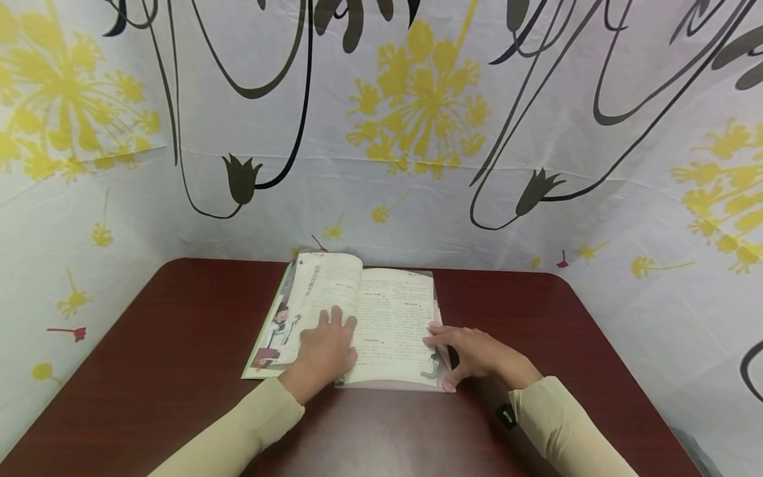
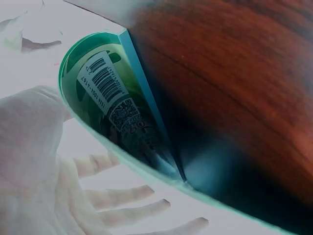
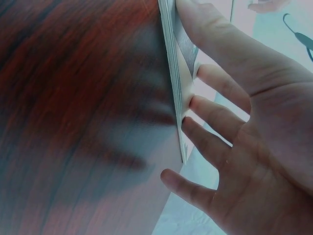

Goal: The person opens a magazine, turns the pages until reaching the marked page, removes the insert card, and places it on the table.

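Note:
An open magazine with printed text lies on the table. Its left page curves up, and a cartoon figure is printed low on that side. My left hand rests on the left page close to the spine, fingers spread. In the left wrist view, the bowed green cover shows a barcode label inside its curve. My right hand touches the right edge, thumb at the lower corner and fingers higher up. The right wrist view shows straight fingers at the stacked page edges.
The dark red-brown wooden table has rounded far corners. Behind it and at both sides hangs a pale sheet with yellow flowers and dark stems. A small black device sits at the right cuff.

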Available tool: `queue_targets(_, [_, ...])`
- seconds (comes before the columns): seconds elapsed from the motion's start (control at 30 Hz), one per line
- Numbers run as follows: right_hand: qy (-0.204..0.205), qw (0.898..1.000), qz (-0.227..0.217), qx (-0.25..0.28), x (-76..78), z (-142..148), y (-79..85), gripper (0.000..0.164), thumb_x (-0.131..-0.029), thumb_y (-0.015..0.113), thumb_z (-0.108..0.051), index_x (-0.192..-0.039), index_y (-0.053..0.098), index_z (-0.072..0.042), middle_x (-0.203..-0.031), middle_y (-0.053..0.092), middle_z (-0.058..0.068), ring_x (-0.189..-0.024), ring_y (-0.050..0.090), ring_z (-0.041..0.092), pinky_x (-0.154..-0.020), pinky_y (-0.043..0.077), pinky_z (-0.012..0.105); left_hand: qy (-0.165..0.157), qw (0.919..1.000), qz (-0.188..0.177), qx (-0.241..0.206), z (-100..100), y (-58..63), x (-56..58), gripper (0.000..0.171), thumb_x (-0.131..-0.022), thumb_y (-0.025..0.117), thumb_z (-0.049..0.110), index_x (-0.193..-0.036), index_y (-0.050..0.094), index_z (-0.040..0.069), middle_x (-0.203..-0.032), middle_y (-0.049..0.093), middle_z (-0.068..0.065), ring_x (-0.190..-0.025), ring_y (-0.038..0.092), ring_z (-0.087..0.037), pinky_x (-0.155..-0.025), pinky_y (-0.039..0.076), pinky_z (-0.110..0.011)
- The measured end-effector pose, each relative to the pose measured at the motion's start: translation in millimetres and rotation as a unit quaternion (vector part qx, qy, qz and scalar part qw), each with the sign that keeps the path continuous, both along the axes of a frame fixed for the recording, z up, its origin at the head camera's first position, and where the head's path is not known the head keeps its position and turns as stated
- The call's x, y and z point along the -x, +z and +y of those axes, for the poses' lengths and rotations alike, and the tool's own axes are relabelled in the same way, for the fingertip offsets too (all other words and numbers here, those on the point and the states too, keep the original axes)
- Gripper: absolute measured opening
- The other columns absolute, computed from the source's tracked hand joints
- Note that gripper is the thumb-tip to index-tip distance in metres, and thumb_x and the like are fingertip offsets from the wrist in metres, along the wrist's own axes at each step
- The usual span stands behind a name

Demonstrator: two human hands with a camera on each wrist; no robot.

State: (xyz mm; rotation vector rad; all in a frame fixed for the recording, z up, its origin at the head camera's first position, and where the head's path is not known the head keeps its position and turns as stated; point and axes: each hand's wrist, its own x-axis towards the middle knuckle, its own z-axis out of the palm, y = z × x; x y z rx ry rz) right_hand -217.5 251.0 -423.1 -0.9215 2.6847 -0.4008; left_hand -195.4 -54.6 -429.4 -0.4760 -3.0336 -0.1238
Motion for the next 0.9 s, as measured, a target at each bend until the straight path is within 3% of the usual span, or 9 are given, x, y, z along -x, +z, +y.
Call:
queue_targets(0.4, [0.002,1.000,0.004,-0.001,1.2,0.7,-2.5,0.086,-0.061,0.093,-0.034,-0.137,0.060,-0.009,-0.151,0.045,0.015,-0.136,0.044,0.040,-0.098,0.041,0.061,0.007,0.9995,-0.011,-0.029,-2.9,-0.7,0.5,0.054,-0.086,0.065,0.026,-0.135,0.052,0.008,-0.128,0.047,-0.020,-0.106,0.051,-0.037,-0.057,0.050,-0.048])
queue_targets(0.63, [0.002,1.000,0.005,-0.004,1.4,0.3,-2.4,0.087,-0.061,0.093,-0.035,-0.137,0.061,-0.010,-0.152,0.045,0.015,-0.136,0.044,0.040,-0.098,0.041,0.061,0.002,0.9997,0.001,-0.025,-4.7,-0.2,1.3,0.053,-0.086,0.064,0.026,-0.133,0.053,0.007,-0.125,0.049,-0.020,-0.101,0.051,-0.035,-0.056,0.049,-0.046])
queue_targets(0.73, [0.003,1.000,0.005,-0.007,1.1,0.4,-2.2,0.086,-0.062,0.093,-0.035,-0.137,0.061,-0.010,-0.152,0.044,0.015,-0.136,0.044,0.040,-0.098,0.041,0.061,-0.006,0.9997,0.014,-0.017,-5.0,-0.8,1.4,0.050,-0.086,0.064,0.027,-0.131,0.055,0.007,-0.127,0.049,-0.020,-0.104,0.051,-0.035,-0.062,0.050,-0.049])
queue_targets(0.9, [0.003,1.000,0.004,-0.010,0.9,0.1,-2.0,0.086,-0.062,0.093,-0.035,-0.138,0.060,-0.010,-0.152,0.044,0.015,-0.137,0.044,0.039,-0.098,0.042,0.061,-0.027,0.9987,0.043,-0.003,-3.9,-0.1,1.3,0.051,-0.089,0.063,0.032,-0.133,0.057,0.006,-0.137,0.049,-0.022,-0.124,0.047,-0.040,-0.083,0.047,-0.060])
